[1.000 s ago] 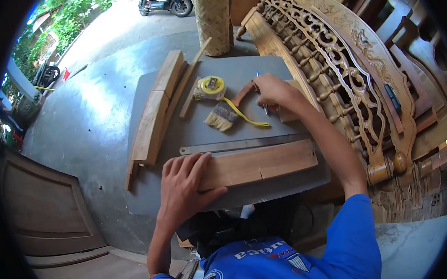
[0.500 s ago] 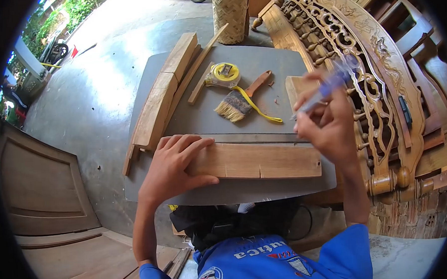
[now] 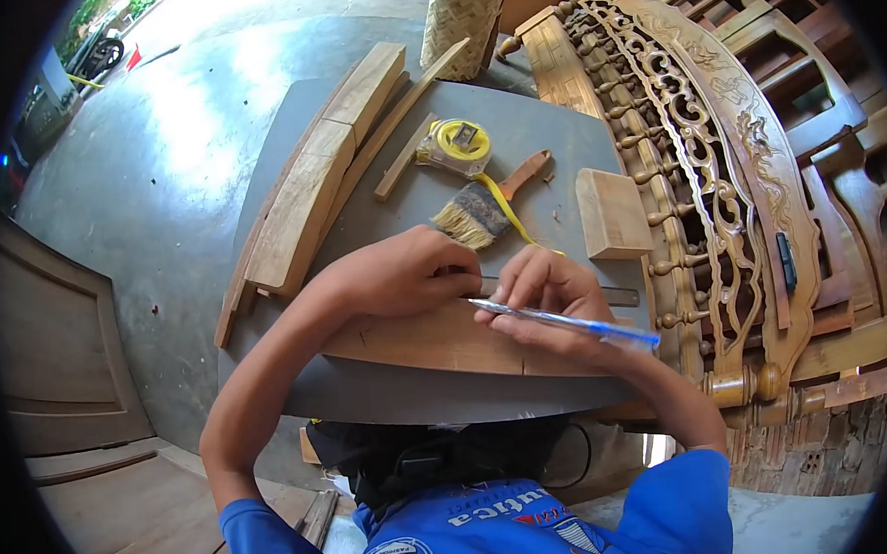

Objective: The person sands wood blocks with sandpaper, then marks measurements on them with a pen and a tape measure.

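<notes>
A flat wooden board [image 3: 437, 345] lies along the near edge of a grey table [image 3: 548, 178]. My left hand [image 3: 404, 272] presses down on the board's far edge, over a metal ruler [image 3: 618, 296] that shows just beyond it. My right hand [image 3: 543, 297] grips a blue pen [image 3: 564, 322], its tip down on the board next to my left fingers.
On the table sit a yellow tape measure [image 3: 457, 143], a paintbrush [image 3: 480, 208], a small wood block [image 3: 611, 213], a thin stick [image 3: 406, 158] and long curved planks [image 3: 311, 184] on the left. A carved wooden headboard [image 3: 695, 147] stands right of the table.
My right hand picked up the pen from the back of the table, lifted it, and brought it down to the board. My left hand slid right along the board to the ruler.
</notes>
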`<move>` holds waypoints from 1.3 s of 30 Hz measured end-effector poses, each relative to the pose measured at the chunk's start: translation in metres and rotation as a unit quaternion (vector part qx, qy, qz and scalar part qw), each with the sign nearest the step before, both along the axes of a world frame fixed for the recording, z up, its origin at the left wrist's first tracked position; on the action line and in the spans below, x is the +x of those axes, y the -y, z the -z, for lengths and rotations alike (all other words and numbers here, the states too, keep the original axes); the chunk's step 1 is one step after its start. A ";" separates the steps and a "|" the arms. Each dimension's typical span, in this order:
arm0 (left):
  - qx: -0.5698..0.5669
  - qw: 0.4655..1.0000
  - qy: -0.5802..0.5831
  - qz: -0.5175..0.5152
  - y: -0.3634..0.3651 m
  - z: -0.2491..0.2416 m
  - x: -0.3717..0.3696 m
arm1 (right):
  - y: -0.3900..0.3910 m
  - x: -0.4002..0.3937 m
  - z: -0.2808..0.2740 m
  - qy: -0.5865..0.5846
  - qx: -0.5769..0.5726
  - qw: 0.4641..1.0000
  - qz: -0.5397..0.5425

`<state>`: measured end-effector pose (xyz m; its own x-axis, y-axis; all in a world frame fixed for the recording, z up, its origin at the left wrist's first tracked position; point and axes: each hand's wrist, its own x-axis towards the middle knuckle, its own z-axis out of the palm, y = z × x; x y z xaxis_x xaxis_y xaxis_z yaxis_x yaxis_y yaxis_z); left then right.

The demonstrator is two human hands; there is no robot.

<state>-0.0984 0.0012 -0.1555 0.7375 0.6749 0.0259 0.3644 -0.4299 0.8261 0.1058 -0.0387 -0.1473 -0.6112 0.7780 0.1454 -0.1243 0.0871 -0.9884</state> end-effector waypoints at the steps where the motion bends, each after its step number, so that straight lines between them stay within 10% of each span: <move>1: -0.020 1.000 0.017 0.011 -0.002 0.002 -0.002 | -0.002 0.004 -0.002 0.023 -0.020 1.000 -0.008; 12: -0.229 0.960 -0.006 -0.159 -0.007 -0.003 -0.006 | -0.002 -0.007 -0.008 0.170 0.237 0.950 0.106; 16: -0.198 0.969 -0.006 -0.146 -0.007 -0.001 -0.007 | 0.014 -0.003 -0.008 0.165 0.044 0.974 0.147; 22: -0.148 0.982 -0.044 -0.111 0.001 -0.009 -0.005 | -0.004 0.006 -0.009 0.177 0.077 0.972 0.137; 23: -0.137 0.983 -0.051 -0.109 0.001 -0.008 -0.005 | 0.000 0.003 -0.011 0.081 -0.067 0.981 0.163; 31: -0.144 0.981 -0.069 -0.108 -0.003 -0.008 -0.008 | -0.004 -0.007 -0.008 0.037 -0.044 0.993 0.100; 39: -0.156 0.980 -0.073 -0.098 -0.006 -0.005 -0.010 | -0.016 -0.015 -0.003 0.147 0.213 0.965 0.043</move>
